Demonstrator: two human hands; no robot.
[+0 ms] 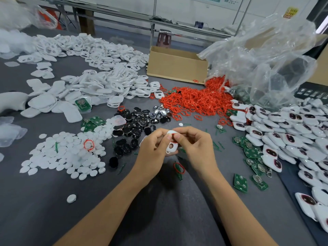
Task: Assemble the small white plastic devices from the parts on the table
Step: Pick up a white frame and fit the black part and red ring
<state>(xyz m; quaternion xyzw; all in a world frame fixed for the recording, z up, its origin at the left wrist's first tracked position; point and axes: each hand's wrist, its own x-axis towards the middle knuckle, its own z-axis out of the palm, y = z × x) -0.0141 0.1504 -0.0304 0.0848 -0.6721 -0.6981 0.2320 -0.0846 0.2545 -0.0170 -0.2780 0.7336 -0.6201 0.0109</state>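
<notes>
Left hand [154, 148] and right hand [193, 144] are pinching one white shell [171, 145] with a red ring [174, 134] together — above bare grey table [44, 201], near front edge. Red rings pile [195, 102], finished devices [292, 132] are crowding the right side.

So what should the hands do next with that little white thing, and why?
Probably press the red ring down all the way round the white shell. Both the left hand and the right hand pinch the shell, and the ring shows only along its top edge, so it looks part seated.
</notes>
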